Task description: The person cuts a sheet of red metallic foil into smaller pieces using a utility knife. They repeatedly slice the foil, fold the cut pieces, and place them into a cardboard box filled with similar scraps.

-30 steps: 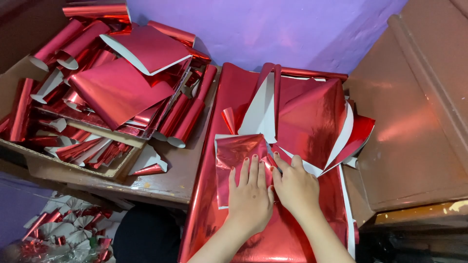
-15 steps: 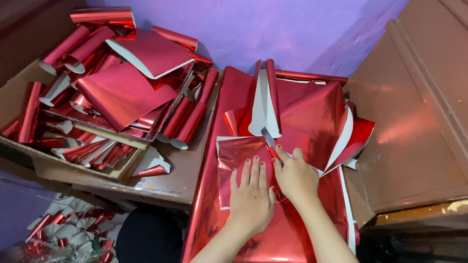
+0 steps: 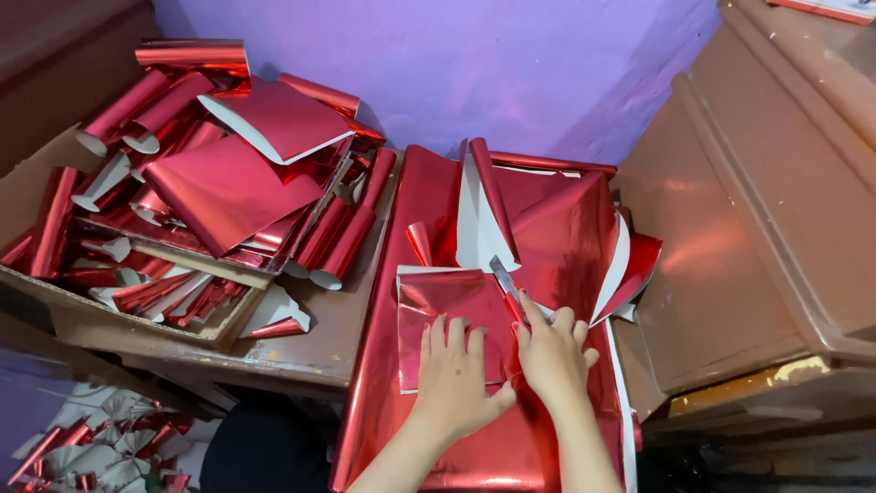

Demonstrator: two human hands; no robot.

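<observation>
The left hand (image 3: 456, 374) lies open and flat on a small red foil sheet (image 3: 452, 306), while the right hand (image 3: 552, 351) grips a utility knife (image 3: 506, 281) against its edge.

the left hand (image 3: 453, 374) lies flat, fingers spread, on a small red foil sheet (image 3: 452, 306). just beside it, the right hand (image 3: 550, 356) grips a cutter (image 3: 506, 283), its blade at the sheet's right edge. a cardboard box (image 3: 55, 315) of rolled red foil pieces sits to the left.
</observation>
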